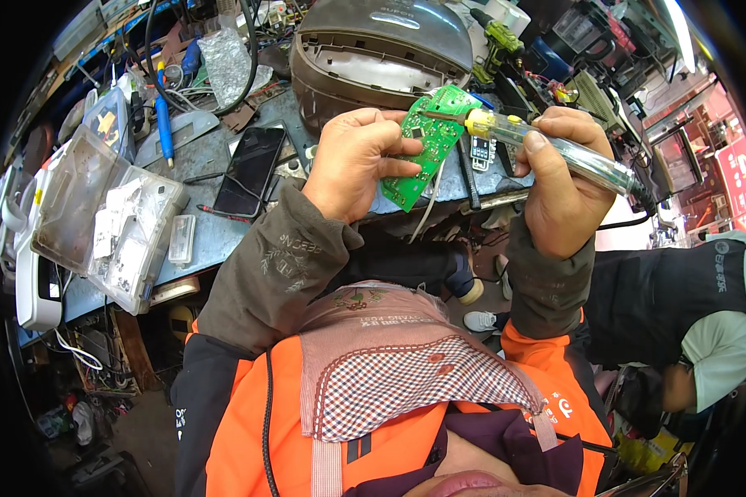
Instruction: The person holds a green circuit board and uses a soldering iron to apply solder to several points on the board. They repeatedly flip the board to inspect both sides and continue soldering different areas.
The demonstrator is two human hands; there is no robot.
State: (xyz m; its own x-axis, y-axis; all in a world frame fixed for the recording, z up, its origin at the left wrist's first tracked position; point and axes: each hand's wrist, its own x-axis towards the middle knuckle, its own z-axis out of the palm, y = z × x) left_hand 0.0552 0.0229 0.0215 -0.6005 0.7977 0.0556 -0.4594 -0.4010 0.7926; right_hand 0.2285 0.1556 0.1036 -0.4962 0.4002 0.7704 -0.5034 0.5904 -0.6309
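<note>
My left hand (348,170) grips a green circuit board (433,155) by its left edge, tilted up above the front of the workbench. In my right hand (565,178) is a soldering iron (590,159) with a see-through handle and a yellow collar. Its dark metal shaft points left across the upper part of the board. Whether the tip touches the board I cannot tell. Behind the board sits a brown rounded appliance housing (323,79), with an opening in its front.
A dark phone-like slab (249,169) lies left of my left hand, near a blue pen-shaped tool (164,128). An opened plastic case (145,240) holds small bags. A green drill (499,45) stands at the back. Another person (671,311) is close on the right.
</note>
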